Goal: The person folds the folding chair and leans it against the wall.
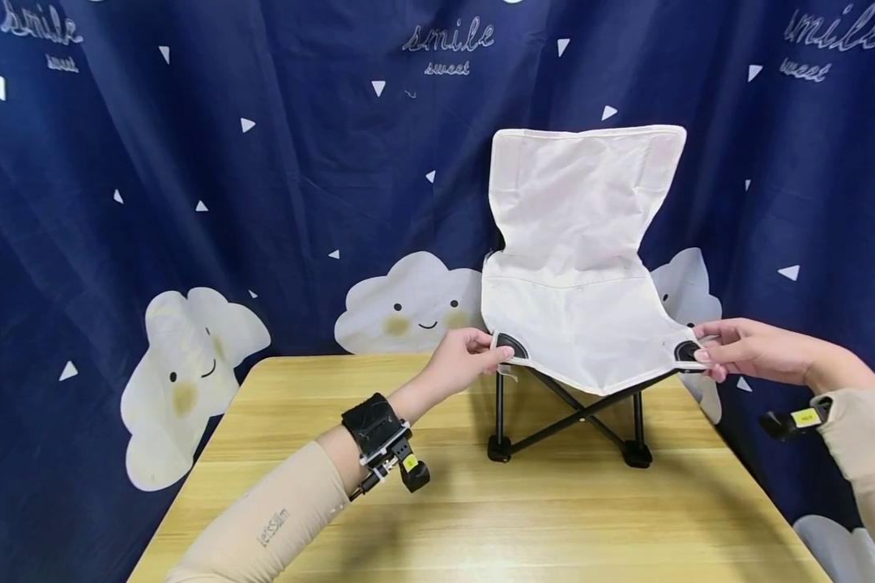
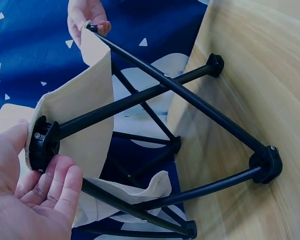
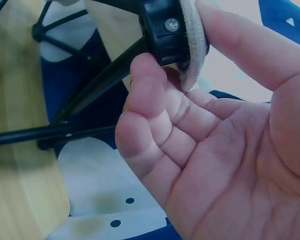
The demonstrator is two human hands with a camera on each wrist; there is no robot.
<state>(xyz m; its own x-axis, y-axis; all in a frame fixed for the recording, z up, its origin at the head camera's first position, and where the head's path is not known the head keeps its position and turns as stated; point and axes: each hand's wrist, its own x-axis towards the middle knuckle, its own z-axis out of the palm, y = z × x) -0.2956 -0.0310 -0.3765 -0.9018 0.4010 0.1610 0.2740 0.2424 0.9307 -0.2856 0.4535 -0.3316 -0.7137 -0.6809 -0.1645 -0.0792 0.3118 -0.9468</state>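
Observation:
A small folding chair (image 1: 572,312) with a white fabric seat and back stands unfolded on the table, its black crossed legs (image 1: 582,413) spread. My left hand (image 1: 461,360) grips the seat's front left corner, thumb on the black corner patch (image 1: 513,346) and fingers curled under it. In the left wrist view, those fingers lie around the black plastic joint (image 2: 44,144) beneath that corner. My right hand (image 1: 761,352) pinches the front right corner the same way. The right wrist view shows its fingertips right at another black joint (image 3: 165,30) under the fabric edge (image 3: 192,47).
The chair stands toward the back right of the wooden table (image 1: 379,510). Behind the table hangs a dark blue curtain (image 1: 299,162) with clouds and triangles. Black camera mounts sit on both wrists, the left one on a strap (image 1: 372,425).

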